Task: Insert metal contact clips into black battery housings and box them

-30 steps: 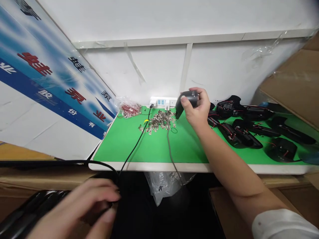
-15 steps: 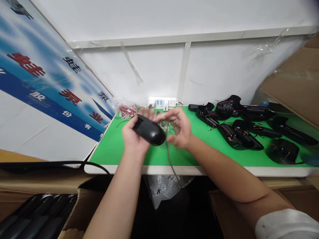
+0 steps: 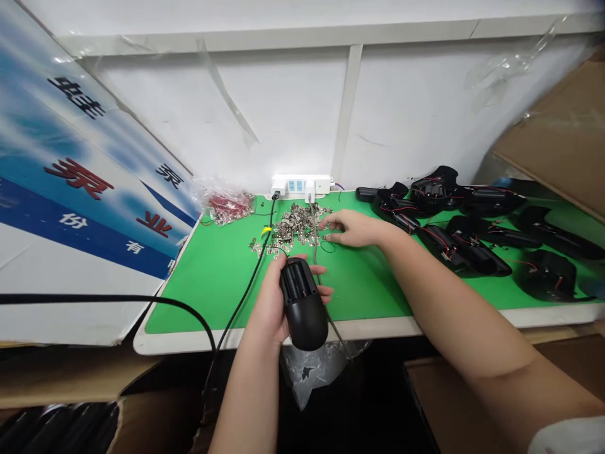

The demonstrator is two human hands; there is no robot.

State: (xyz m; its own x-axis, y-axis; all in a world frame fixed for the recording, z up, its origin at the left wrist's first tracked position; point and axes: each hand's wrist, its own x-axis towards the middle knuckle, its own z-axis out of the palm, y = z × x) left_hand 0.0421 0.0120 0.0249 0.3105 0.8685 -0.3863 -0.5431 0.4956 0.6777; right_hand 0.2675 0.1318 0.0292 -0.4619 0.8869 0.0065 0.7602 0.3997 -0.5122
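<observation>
My left hand (image 3: 274,309) holds a black rounded housing (image 3: 306,318) over the table's front edge, its open battery slots facing up and its rounded end toward me. Fingertips of that hand show at the housing's right side. My right hand (image 3: 347,228) reaches to the right edge of a pile of small metal pieces (image 3: 295,226) on the green mat (image 3: 203,284). Its thumb and forefinger are apart near some pieces; nothing can be seen between them.
A white power strip (image 3: 302,185) with plugs lies against the wall, and a bag of red wires (image 3: 229,205) is at the back left. Several black housings with red wires (image 3: 442,243) lie on the right. A black cable (image 3: 250,280) crosses the mat's left part.
The housing has turned so its slots face up and has come nearer to me with my left hand. My right hand has moved away from it to the metal pile.
</observation>
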